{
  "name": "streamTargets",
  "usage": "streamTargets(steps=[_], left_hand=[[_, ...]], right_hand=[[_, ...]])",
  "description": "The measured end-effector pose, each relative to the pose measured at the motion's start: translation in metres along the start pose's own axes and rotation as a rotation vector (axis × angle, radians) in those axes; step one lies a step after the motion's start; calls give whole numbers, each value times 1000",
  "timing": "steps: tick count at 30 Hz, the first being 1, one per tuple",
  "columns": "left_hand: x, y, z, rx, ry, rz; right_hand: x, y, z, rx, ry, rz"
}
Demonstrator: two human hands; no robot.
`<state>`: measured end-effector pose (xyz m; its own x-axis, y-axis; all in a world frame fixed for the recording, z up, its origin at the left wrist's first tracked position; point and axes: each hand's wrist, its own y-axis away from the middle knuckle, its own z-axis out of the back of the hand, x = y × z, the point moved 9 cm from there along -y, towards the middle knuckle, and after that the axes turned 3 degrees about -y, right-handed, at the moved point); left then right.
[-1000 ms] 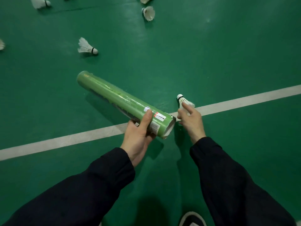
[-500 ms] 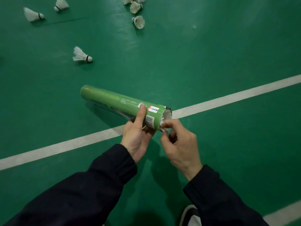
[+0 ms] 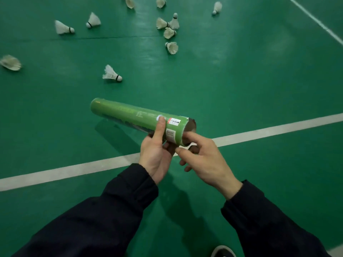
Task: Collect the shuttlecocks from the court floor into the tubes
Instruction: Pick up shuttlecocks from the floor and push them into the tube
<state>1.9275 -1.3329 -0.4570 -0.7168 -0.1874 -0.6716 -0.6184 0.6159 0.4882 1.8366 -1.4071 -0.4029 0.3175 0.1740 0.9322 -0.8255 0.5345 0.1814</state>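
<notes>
Tube (image 3: 137, 117) gripped in left hand (image 3: 156, 156); right hand (image 3: 202, 160) fingers loose, spread at its mouth.

Dim, even overhead light; court floor (image 3: 241, 80) shows soft pale sheen patches at far centre and far right. Soft shadows fall near, under the tube (image 3: 137, 117) and arms. Wide-angle bend curves the white line (image 3: 278, 128) twd edges. Far shuttlecocks (image 3: 168, 32) slightly soft; mild compression blur.

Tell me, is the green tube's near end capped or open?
Open. The green tube, gripped by the left hand, shows a dark, lidless mouth beside the right hand. How full it is, cannot tell.
</notes>
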Motion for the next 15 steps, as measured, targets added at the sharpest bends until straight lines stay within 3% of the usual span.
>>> streamTargets(steps=[7,15], left_hand=[[-63,-29,30,12,-3,-44],[-212,-57,42,-21,31,-105]], right_hand=[[40,-67,-55,251,73,-12],[170,-131,-78,406,52,53]])
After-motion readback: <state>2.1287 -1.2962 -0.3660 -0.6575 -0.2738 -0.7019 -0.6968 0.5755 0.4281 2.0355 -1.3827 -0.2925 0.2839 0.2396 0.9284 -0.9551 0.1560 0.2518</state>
